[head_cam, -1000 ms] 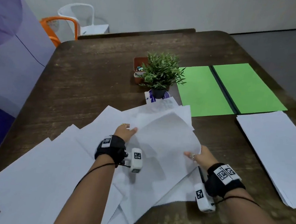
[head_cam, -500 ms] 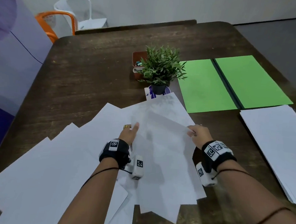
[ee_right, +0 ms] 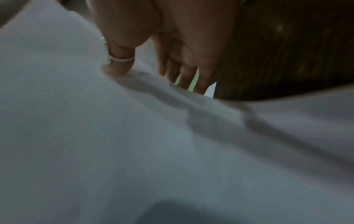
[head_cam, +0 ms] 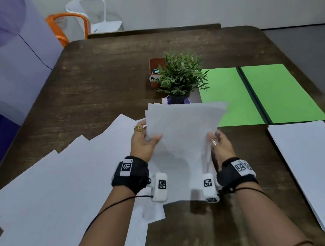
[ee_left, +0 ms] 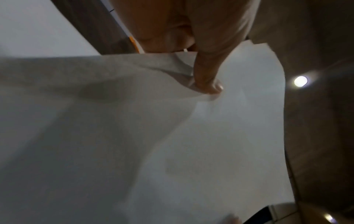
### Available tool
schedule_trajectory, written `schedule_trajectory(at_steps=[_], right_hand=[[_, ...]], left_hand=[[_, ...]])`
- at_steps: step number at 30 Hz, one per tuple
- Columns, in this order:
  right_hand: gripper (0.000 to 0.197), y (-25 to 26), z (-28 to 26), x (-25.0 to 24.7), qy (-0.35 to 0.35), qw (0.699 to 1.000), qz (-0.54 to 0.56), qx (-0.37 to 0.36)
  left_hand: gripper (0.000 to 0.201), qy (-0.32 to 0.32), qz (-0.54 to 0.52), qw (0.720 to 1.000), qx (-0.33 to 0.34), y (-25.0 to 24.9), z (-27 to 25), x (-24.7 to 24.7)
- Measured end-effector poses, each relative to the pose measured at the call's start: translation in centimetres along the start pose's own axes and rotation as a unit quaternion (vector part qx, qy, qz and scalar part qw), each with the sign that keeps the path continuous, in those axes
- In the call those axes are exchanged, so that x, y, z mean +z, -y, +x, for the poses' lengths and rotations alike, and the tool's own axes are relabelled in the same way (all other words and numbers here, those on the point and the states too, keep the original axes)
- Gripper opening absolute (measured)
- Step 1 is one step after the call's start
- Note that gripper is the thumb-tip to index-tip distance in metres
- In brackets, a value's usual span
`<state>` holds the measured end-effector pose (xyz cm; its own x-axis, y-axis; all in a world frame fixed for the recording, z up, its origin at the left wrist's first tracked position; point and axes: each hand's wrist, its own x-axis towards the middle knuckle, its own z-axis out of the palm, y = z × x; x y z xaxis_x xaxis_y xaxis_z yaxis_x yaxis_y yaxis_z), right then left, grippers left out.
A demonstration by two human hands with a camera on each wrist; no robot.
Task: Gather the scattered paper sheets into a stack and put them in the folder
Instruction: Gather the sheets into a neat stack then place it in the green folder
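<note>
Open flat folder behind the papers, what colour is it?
Bright green folder, dark spine; head view.

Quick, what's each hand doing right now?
Left hand: grips the raised paper sheets by their left edge.
Right hand: grips the same sheets, right edge.

Head view: small bundle of sheets held up off the table, both hands.

Left hand [head_cam: 144, 140] grips the left edge of the held sheets [head_cam: 182, 130], thumb on the near face; right hand [head_cam: 221, 146] grips the right edge. Scattered sheets [head_cam: 57, 182] lie fanned at left. Open green folder [head_cam: 256, 94] beyond, neat paper stack [head_cam: 307, 161] at right, potted plant [head_cam: 182, 76] behind the bundle.
</note>
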<state>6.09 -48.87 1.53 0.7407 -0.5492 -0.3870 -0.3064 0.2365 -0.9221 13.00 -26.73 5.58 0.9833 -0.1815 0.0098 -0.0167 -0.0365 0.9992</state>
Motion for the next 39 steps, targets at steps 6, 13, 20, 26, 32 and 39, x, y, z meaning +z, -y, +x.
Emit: schedule_trajectory(at_steps=[6, 13, 20, 26, 32, 39], right_hand=[[0.017, 5.1, -5.0, -1.7, 0.042, 0.986, 0.032, -0.160], [0.033, 8.3, -12.7, -4.0, 0.057, 0.957, 0.052, -0.281], [0.047, 3.7, -14.8, -7.9, 0.031, 0.973, -0.094, -0.208], [0.030, 1.3, -14.2, -9.2, -0.023, 0.971, -0.159, -0.176], [0.044, -0.7, -13.8, -9.7, 0.017, 0.978, -0.173, -0.115], [0.036, 0.1, -11.2, -13.0, -0.053, 0.968, -0.222, -0.101]], left_hand=[[0.019, -0.036, -0.015, 0.994, 0.106, -6.3, -2.9, -0.1], [0.023, -0.115, 0.065, 0.962, 0.239, -10.0, -9.8, 3.6], [0.044, -0.089, 0.084, 0.984, 0.128, -5.6, -14.0, 5.8], [0.025, -0.118, 0.130, 0.979, 0.103, -4.2, -15.1, 7.2], [0.035, -0.118, 0.115, 0.986, 0.016, -1.7, -15.5, 8.3], [0.028, -0.077, 0.216, 0.972, -0.041, -1.0, -15.1, 12.2]])
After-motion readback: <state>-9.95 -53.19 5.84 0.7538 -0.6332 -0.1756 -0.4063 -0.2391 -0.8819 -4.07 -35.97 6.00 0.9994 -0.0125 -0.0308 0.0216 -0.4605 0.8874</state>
